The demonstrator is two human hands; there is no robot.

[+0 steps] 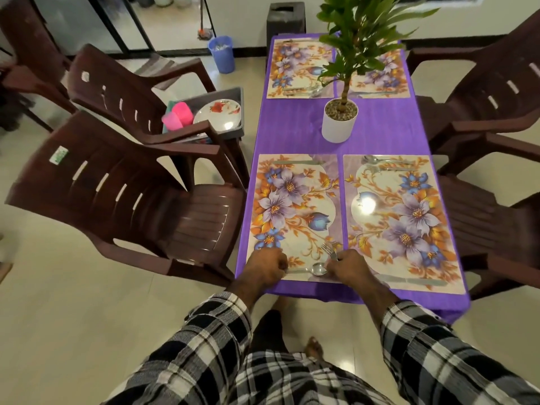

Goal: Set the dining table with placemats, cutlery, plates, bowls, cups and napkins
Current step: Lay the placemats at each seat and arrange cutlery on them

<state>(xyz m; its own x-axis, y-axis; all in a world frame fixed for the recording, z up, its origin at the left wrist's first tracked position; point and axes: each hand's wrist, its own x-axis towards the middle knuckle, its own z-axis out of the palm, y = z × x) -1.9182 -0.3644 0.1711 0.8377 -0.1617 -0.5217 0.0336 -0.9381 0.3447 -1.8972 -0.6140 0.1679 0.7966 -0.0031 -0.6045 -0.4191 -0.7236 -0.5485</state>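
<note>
Four floral placemats down on the purple-clothed table (pixel 292 135): near-left placemat (pixel 295 217), near-right placemat (pixel 400 220), far-left placemat (pixel 299 68), far-right placemat (pixel 382 74). Cutlery looks placed on near-right (spoon and fork at its far edge, knife at its near edge) and on far-left; far-right partly hidden by the plant, can't tell fully.

Judged step in hand: laying cutlery on the near-left mat. Knife (pixel 298 162) lies at its far edge. Left hand (pixel 267 266) is curled, its grip pinching the handle of the spoon (pixel 318 269) at the mat's near edge; spoon lies flat or nearly so. Right hand (pixel 349 267) grip closed round a fork (pixel 330 251), tines pointing far, not yet laid.

Left to do: plates, bowls, cups, napkins. None on the table. Grey bin (pixel 233 124) on a chair seat to the left holds a floral plate (pixel 217 115) and pink cups (pixel 178 115); bowls and napkins not seen.

Around: potted plant (pixel 340 118) in a white pot at table centre, leaves overhanging the far mats. Brown plastic chairs (pixel 122 194) on both sides; the near-left one sits tight against the table edge, between the person and the bin. Blue bucket (pixel 222 54) on the floor far left.
</note>
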